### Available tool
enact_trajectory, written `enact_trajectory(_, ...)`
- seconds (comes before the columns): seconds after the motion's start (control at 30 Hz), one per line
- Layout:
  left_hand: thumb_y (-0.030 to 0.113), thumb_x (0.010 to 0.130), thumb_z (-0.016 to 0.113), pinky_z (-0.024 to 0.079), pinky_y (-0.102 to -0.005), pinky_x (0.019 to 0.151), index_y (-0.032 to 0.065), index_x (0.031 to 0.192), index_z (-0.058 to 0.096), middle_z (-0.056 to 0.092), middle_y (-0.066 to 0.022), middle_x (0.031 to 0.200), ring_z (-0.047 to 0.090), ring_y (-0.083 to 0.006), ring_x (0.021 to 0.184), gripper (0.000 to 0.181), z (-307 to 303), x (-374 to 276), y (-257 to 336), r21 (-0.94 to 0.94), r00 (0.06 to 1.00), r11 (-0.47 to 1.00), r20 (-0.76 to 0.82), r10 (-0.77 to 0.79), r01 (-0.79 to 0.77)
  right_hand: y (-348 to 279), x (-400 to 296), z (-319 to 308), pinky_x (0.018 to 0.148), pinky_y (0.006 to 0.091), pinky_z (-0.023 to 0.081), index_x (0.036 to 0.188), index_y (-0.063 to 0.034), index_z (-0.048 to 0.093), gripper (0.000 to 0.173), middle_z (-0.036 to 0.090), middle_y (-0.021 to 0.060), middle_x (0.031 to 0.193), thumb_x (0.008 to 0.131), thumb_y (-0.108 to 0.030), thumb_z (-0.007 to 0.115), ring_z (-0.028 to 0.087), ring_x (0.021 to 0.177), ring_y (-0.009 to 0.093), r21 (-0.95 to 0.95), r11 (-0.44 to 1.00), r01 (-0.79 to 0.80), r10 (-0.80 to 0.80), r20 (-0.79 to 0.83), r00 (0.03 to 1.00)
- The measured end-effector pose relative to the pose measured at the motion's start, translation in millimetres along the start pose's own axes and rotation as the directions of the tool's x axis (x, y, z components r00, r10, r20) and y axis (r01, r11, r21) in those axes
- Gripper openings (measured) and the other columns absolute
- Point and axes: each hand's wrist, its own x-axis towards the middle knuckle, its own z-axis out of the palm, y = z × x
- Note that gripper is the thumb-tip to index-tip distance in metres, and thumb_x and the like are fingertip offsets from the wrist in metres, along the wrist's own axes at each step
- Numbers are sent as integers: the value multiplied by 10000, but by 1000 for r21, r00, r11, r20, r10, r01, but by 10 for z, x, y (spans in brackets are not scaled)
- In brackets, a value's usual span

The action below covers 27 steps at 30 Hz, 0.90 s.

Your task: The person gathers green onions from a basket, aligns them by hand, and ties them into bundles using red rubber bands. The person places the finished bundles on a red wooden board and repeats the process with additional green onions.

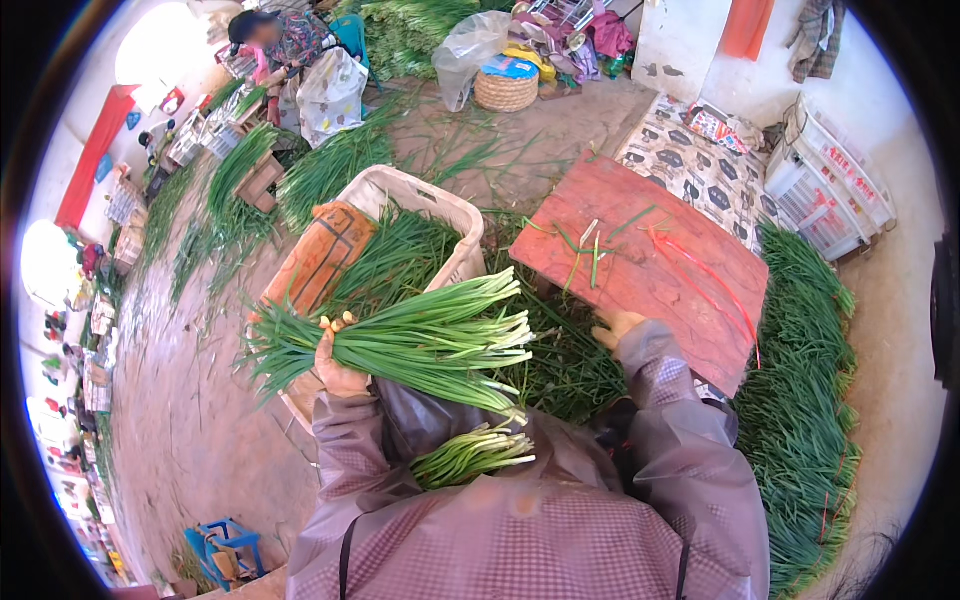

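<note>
My left hand (341, 361) grips a fanned bunch of garlic chives (431, 330) around its green stems. The pale cut ends point right, while the leaf tips droop to the left. A smaller bundle of chives (476, 454) lies across my lap under it. By the near-left edge of a red board (645, 277), my right hand (618, 328) is held low with its fingers a little apart, and I see nothing in it. On that board rest a few loose stalks (595, 259) and red plastic ties (709, 274).
Left of centre, a white plastic crate (469, 225) holds chives, with an orange wrapped block (322, 259) on its side. Bundled chives (799, 442) line the right. Stacked white crates (825, 187) stand behind. Another person (300, 45) sits at upper left; a blue stool (225, 551) is lower left.
</note>
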Motion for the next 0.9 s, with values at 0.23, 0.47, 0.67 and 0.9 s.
enact_trajectory(0.23, 88, 835, 606, 406, -450, 951, 82, 986, 594, 594, -65, 881, 536, -271, 1013, 151, 10, 33, -7, -11, 1000, 1000, -4, -23, 23, -540, 618, 907, 892, 306, 410, 897, 36, 661, 240, 639, 103, 1017, 795, -180, 675, 572, 935, 153, 620, 763, -184, -1, 285, 958)
enact_trajectory(0.47, 101, 849, 595, 406, -435, 954, 71, 1010, 594, 598, -70, 899, 538, -270, 1023, 163, -21, 3, 8, -25, 1000, 999, 14, -26, 26, -736, 465, 344, 798, 311, 449, 891, 11, 649, 153, 631, 100, 927, 800, -112, 632, 572, 870, 178, 922, 230, 312, -265, -249, 932)
enact_trajectory(0.67, 79, 851, 584, 405, -427, 973, 69, 1023, 594, 599, -77, 915, 543, -273, 1016, 173, -7, 12, 17, 33, 1000, 999, -14, -19, 20, -1680, 266, 678, 863, 384, 412, 1181, -256, 589, 355, 604, 66, 1012, 847, -156, 524, 586, 955, 216, -448, 619, 645, -464, 454, 760)
enact_trajectory(0.9, 46, 846, 566, 419, -427, 965, 50, 1019, 592, 608, -94, 908, 560, -274, 993, 175, 39, 17, 3, 16, 999, 999, -42, -29, 30, -1576, 512, 1017, 574, 316, 445, 847, -45, 646, 150, 650, 71, 783, 766, -170, 655, 585, 655, 164, 916, 381, 126, -476, 77, 876)
